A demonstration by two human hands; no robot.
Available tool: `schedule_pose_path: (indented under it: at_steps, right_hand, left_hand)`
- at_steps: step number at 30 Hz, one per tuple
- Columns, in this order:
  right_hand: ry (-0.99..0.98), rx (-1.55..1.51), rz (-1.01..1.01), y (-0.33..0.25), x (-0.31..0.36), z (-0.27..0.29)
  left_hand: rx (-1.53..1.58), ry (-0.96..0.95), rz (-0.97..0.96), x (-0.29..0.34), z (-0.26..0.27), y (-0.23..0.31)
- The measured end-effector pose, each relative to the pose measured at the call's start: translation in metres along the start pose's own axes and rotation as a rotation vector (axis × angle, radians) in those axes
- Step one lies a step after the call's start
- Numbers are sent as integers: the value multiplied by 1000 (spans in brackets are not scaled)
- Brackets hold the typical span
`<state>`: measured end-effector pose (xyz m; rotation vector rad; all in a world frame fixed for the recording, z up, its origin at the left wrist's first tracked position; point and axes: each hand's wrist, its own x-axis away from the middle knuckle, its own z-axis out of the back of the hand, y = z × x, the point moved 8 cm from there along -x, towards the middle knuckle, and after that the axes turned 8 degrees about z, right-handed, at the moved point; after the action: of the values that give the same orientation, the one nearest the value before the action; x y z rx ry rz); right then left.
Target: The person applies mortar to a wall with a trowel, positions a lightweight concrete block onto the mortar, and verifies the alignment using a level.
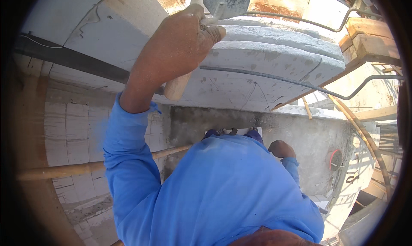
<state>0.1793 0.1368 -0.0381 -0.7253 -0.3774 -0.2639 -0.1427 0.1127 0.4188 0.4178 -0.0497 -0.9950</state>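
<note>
My left hand [182,42] is raised at the top, closed around the wooden handle of a trowel [231,1]. Its grey, mortar-smeared metal blade points away from me, and the handle's butt sticks out below my fist. The trowel is above a pale block wall [266,81] whose top carries rough, whitish layers. My right hand [282,148] hangs low beside my body, curled like a fist; its palm side is hidden, so I cannot make out what it holds, if anything.
Bent steel bars [274,76] run along the wall and stick out rightward. Timber beams [377,48] stand at the far right. A bamboo pole [86,169] crosses on the left. Below lies a grey concrete floor [309,136] with a red-rimmed round object [336,160].
</note>
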Motion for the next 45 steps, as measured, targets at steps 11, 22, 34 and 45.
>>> schedule_pose_path:
  at_steps: [11, 22, 34, 45]
  right_hand:
    - [331, -202, 306, -164, -18, 201]
    - [1273, -372, 1298, -282, 35, 313]
    - [1537, -1369, 1359, -211, 18, 442]
    - [1572, -1421, 1213, -209, -20, 425]
  left_hand:
    - [1221, -178, 539, 27, -63, -76]
    - [1836, 215, 305, 42, -72, 5]
    - [143, 979, -217, 15, -21, 63]
    - [230, 852, -523, -50, -50, 39]
